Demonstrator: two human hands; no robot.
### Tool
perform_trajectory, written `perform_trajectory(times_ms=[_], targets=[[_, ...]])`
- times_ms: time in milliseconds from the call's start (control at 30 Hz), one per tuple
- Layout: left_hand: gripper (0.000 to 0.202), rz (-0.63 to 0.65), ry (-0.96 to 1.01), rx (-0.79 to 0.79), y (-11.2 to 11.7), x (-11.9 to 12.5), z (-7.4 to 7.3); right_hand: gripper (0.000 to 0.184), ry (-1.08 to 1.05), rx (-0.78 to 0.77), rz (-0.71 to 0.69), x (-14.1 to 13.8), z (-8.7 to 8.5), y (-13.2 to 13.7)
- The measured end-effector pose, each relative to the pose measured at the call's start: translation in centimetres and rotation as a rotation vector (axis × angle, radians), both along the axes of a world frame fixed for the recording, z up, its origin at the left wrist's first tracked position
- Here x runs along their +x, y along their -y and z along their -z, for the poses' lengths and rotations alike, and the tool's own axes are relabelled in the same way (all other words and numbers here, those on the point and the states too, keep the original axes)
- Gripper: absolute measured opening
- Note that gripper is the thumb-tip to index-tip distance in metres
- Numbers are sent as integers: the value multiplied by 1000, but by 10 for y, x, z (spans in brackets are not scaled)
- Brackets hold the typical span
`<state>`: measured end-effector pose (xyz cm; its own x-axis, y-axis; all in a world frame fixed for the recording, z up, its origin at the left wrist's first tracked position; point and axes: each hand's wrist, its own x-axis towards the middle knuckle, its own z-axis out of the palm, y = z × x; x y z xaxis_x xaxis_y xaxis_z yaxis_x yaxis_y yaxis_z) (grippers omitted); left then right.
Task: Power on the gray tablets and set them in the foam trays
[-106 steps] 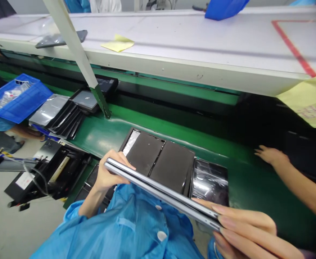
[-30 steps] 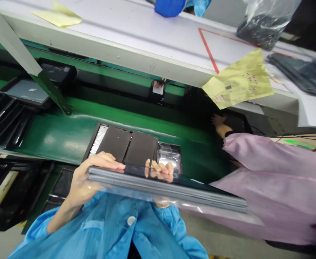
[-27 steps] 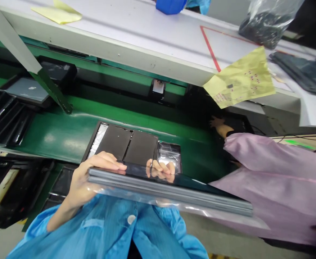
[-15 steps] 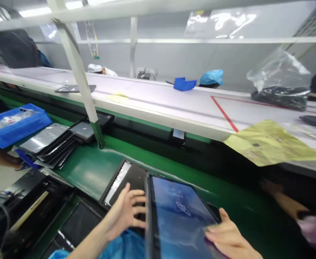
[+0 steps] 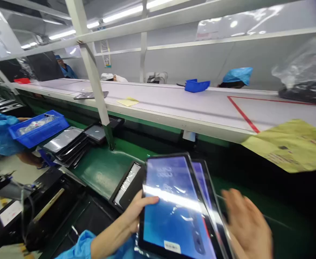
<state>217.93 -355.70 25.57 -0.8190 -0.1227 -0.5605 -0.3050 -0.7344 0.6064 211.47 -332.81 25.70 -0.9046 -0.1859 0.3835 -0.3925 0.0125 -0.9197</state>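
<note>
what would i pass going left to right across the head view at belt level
blue plastic crate → stack of dark flat devices → green conveyor belt → left hand → screen panel → blurred right hand → yellow sheet

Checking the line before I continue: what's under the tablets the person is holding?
Under the tablets lies a black tray on the green conveyor belt, with a plastic-wrapped strip showing along its edge. The tablets cover the rest, hiding whatever else it holds.
</note>
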Motion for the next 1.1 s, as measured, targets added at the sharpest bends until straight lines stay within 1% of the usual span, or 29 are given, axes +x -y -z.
perform_trajectory(times_ms=[33, 67, 100, 133, 167, 200, 267, 300, 400, 500, 633, 767, 867, 933, 1000, 1100], targets=[[61, -26, 5, -43, 2, 3, -6, 61, 109, -10, 14, 6, -1, 4], [64, -46, 17, -96, 3, 6, -12, 62, 363, -120, -55, 13, -4, 10], [67, -70, 25, -170, 6, 10, -19, 72, 463, -143, -53, 20, -8, 17], [68, -108, 32, -250, 9, 13, -25, 70, 529, -167, -44, 26, -12, 23], [69, -143, 37, -319, 11, 16, -31, 63, 632, -253, -98, 31, -17, 29], [71, -175, 36, -380, 14, 18, -36, 61, 674, -325, -139, 34, -22, 33], [73, -217, 29, -470, 17, 22, -46, 61, 675, -428, -200, 38, -32, 37], [74, -230, 26, -508, 17, 24, -50, 61, 651, -453, -222, 39, -35, 36], [74, -249, 26, -603, 13, 29, -59, 59, 564, -476, -305, 41, -39, 30], [73, -250, 28, -639, 9, 31, -63, 62, 533, -475, -352, 45, -37, 25], [66, -240, 15, -667, 9, 30, -65, 60, 534, -485, -337, 52, -40, 23], [61, -206, 7, -719, 14, 30, -63, 60, 520, -468, -317, 57, -44, 23], [63, -192, 0, -765, 17, 31, -61, 65, 527, -458, -314, 59, -43, 23], [66, -179, 15, -777, 17, 32, -63, 66, 513, -446, -321, 59, -43, 22], [67, -179, 38, -766, 14, 33, -67, 63, 463, -400, -280, 58, -44, 21], [66, -179, 61, -761, 8, 35, -75, 49, 381, -348, -202, 54, -48, 19]])
